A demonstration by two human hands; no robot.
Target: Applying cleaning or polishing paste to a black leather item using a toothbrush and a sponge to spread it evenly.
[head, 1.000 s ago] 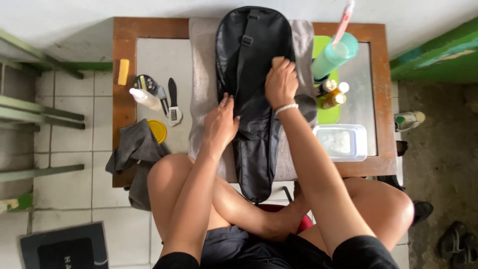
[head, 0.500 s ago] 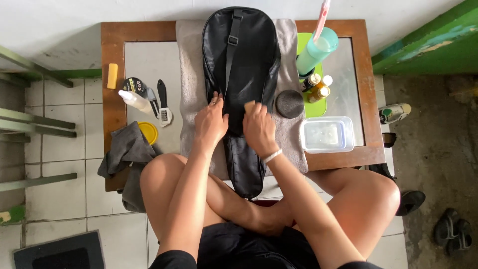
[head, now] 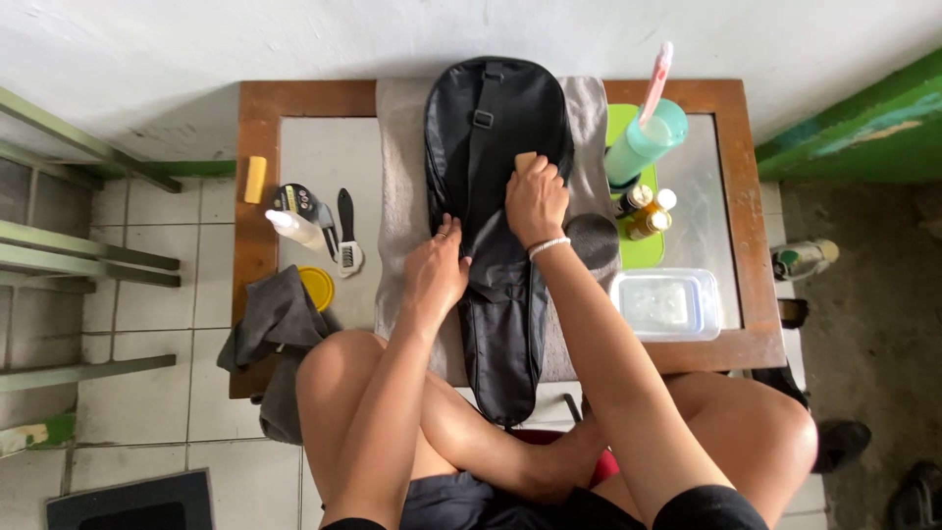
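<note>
A long black bag (head: 496, 128) lies on a grey towel (head: 400, 167) across a low wooden table (head: 259, 128). My left hand (head: 437, 273) presses flat on the bag's left side, fingers spread. My right hand (head: 536, 196) sits on the bag's upper right part, closed around a small tan brush or sponge (head: 526, 159) whose tip shows above the fingers. A white band circles my right wrist.
Left of the towel lie a yellow bar (head: 255, 179), a white bottle (head: 294, 228), a black brush (head: 346, 234), a yellow lid (head: 317, 287) and a dark cloth (head: 275, 324). To the right stand a teal cup (head: 645, 142), small bottles (head: 646, 211), a round dark pad (head: 593, 240) and a clear box (head: 667, 302).
My right hand slid down the bag toward me, then back up to its upper right part. The left hand stayed on the bag's left side.
</note>
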